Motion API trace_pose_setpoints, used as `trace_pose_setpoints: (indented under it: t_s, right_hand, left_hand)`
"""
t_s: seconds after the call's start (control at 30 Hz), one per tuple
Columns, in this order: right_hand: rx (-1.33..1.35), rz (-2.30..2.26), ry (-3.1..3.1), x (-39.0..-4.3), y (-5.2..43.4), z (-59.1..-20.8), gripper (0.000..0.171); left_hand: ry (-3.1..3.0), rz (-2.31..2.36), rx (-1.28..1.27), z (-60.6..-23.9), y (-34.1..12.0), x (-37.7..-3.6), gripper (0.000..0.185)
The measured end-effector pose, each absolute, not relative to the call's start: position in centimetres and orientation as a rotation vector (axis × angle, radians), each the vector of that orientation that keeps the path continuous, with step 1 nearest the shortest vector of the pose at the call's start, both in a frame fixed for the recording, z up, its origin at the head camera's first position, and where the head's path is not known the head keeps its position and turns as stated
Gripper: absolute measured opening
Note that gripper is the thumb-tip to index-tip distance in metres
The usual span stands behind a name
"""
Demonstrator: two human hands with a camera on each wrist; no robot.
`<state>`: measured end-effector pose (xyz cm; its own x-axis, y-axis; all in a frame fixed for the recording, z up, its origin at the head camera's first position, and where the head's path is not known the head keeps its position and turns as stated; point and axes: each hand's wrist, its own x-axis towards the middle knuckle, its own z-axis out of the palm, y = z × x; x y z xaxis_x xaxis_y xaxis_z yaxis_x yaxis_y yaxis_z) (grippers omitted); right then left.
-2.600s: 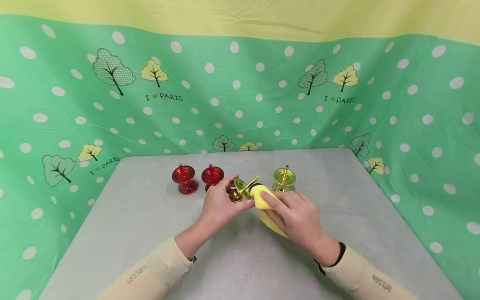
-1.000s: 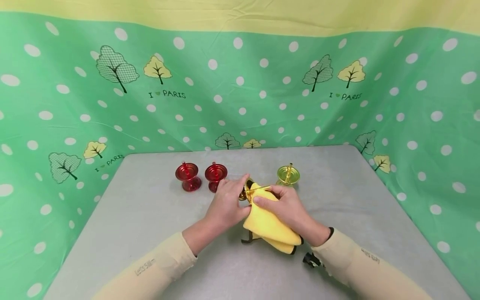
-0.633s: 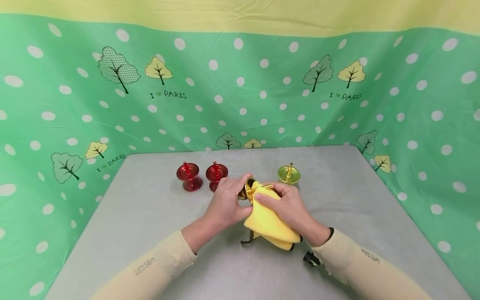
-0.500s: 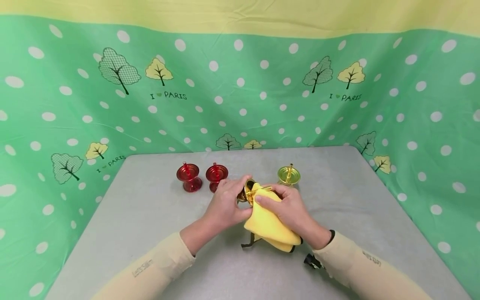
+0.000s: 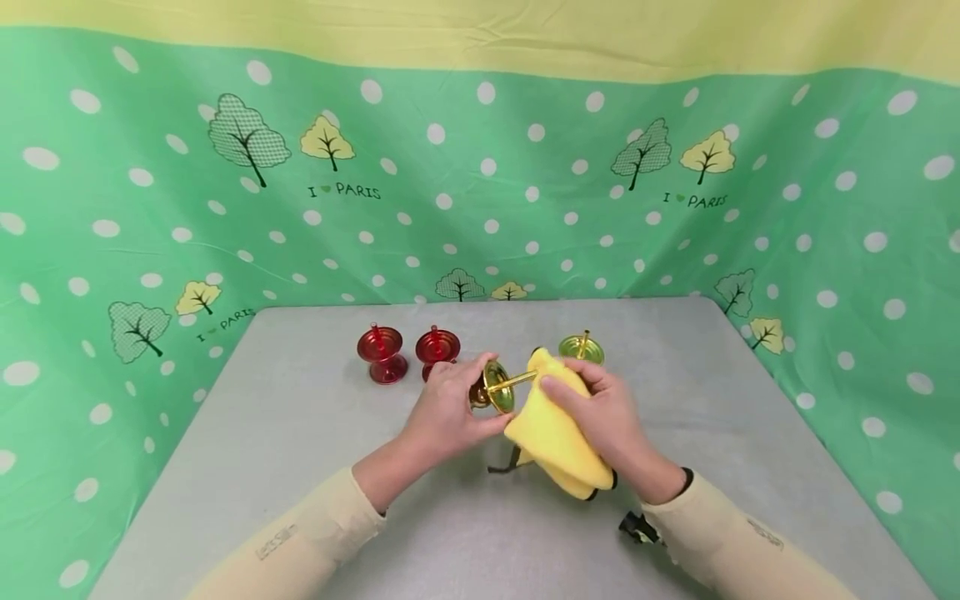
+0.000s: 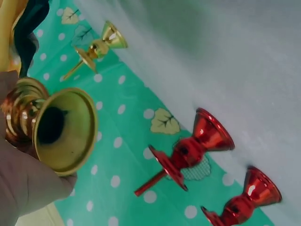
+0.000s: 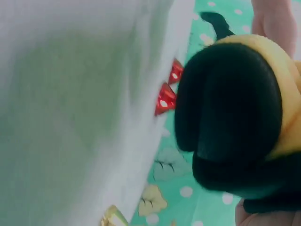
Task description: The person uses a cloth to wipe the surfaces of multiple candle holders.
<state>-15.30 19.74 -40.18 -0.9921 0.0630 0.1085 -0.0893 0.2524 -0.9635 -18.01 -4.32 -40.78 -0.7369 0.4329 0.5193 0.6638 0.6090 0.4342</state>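
Head view, cloth [image 5: 557, 429] above grey table [image 5: 262, 425], curtain [image 5: 465, 225]

Wide room over grey tabletop [image 5: 247, 450], left of left sleeve [image 5: 307, 525] and right of right sleeve [image 5: 720, 525]. Between sleeves, way forward blocked: left hand [image 5: 442, 412] grips tilted gold stand [image 5: 502, 400], stem reaching toward yellow cloth [image 5: 558, 437] in right hand [image 5: 611, 421]; cloth hangs into gap. Beyond left hand, left red stand [image 5: 387, 369] and right red stand [image 5: 438, 347] leave narrow slot. Upright gold stand [image 5: 581, 351] obstructs behind right hand. Green curtain [image 5: 480, 237] bounds back and sides.
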Motion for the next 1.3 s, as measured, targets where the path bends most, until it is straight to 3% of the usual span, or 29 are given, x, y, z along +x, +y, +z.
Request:
trace_pose_setpoints:
  t_s: [0.1, 0.3, 0.4, 0.5, 0.67, 0.9, 0.97, 1.17, 1.3]
  right_hand:
    - [0.016, 1.722, -2.327, -15.2, 20.7, -39.8, 0.038]
    - [0.506, 1.217, -2.18, -14.9, 20.9, -41.2, 0.043]
    - [0.589, 1.123, -2.191, -14.8, 20.4, -41.5, 0.044]
    - [0.464, 1.389, -2.382, -14.6, 20.1, -41.2, 0.039]
    - [0.047, 2.069, -2.511, -14.8, 19.6, -40.6, 0.046]
    - [-0.042, 2.482, -2.421, -15.0, 18.1, -40.7, 0.052]
    - [-0.054, 2.532, -2.391, -15.1, 17.6, -40.8, 0.051]
    - [-0.075, 2.607, -2.342, -15.1, 15.9, -41.0, 0.048]
    - [-0.136, 2.566, -2.361, -15.1, 15.4, -41.3, 0.046]
  left_hand:
    - [-2.555, -0.882, -0.761, -40.8, -4.7, -18.0, 0.077]
    - [-2.69, -1.13, -0.518, -40.3, -4.9, -18.0, 0.082]
    - [-2.677, -1.276, -0.472, -39.9, -4.7, -17.9, 0.082]
    - [-2.62, -1.322, -0.459, -39.8, -4.5, -17.8, 0.082]
    - [-2.436, -0.926, -0.588, -40.8, -4.0, -17.8, 0.082]
    - [-2.198, -0.468, -0.681, -41.7, -3.8, -18.1, 0.08]
    - [-2.131, -0.37, -0.705, -41.8, -3.8, -18.3, 0.071]
    - [-1.866, -0.016, -0.725, -42.7, -3.3, -19.0, 0.014]
    - [-1.774, 0.047, -0.744, -43.4, -3.2, -19.1, 0.01]
